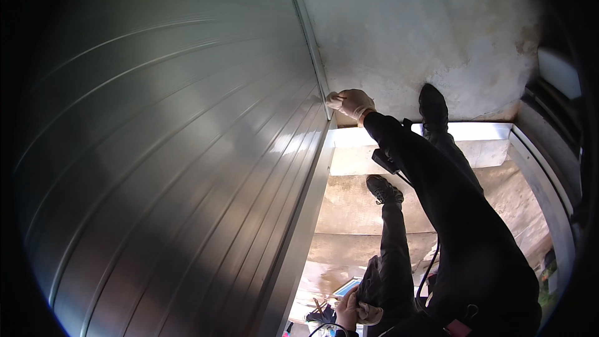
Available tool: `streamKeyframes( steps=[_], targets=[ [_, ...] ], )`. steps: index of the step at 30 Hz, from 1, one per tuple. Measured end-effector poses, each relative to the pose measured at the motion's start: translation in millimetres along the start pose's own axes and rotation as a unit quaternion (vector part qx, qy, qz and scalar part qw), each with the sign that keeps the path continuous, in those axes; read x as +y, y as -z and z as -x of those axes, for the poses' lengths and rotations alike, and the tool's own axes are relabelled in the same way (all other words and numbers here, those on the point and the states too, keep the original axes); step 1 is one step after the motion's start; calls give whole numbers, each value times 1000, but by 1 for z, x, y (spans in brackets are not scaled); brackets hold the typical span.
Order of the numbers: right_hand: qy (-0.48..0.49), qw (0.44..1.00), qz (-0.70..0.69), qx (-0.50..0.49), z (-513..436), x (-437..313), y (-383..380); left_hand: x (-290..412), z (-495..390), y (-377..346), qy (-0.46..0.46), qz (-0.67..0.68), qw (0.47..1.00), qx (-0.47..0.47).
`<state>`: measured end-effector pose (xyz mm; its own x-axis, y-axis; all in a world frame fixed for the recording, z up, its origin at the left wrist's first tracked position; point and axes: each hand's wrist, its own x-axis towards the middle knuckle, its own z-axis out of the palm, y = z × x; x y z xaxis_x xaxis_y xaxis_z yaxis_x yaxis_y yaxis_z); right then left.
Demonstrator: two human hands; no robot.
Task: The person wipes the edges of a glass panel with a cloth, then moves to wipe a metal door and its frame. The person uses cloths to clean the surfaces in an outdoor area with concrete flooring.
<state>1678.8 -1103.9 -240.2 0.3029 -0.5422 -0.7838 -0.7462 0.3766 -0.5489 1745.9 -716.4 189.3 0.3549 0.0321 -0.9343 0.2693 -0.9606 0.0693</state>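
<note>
My right hand point(353, 103), in a pale thin glove, reaches to the lower corner of a ribbed metal door point(201, 140). Its fingers are bent around what looks like a small whitish cloth point(332, 99), against the door's edge strip point(311, 51). The fingertips are partly hidden. Low in the view, my left hand point(346, 310) holds a crumpled beige cloth point(369, 313) beside my leg. A dark, wrinkled cloth or glove point(369, 283) lies just above that hand.
One dark shoe point(433, 105) stands on the grey floor point(421, 32) past the bright metal threshold point(486, 131); the other shoe point(383, 189) is on the tan floor. A metal door frame point(545, 178) curves at right. A container with tools point(323, 313) stands below.
</note>
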Motion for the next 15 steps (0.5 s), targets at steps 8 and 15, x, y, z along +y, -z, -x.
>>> streamKeyframes(
  steps=[8,15],
  targets=[
    [220,768,-523,296,-24,-107,68,15,-6,5,-9,-5,999,36],
    [52,965,-138,218,44,-41,32,15,-5,1,2,-6,1000,0]
  ],
)
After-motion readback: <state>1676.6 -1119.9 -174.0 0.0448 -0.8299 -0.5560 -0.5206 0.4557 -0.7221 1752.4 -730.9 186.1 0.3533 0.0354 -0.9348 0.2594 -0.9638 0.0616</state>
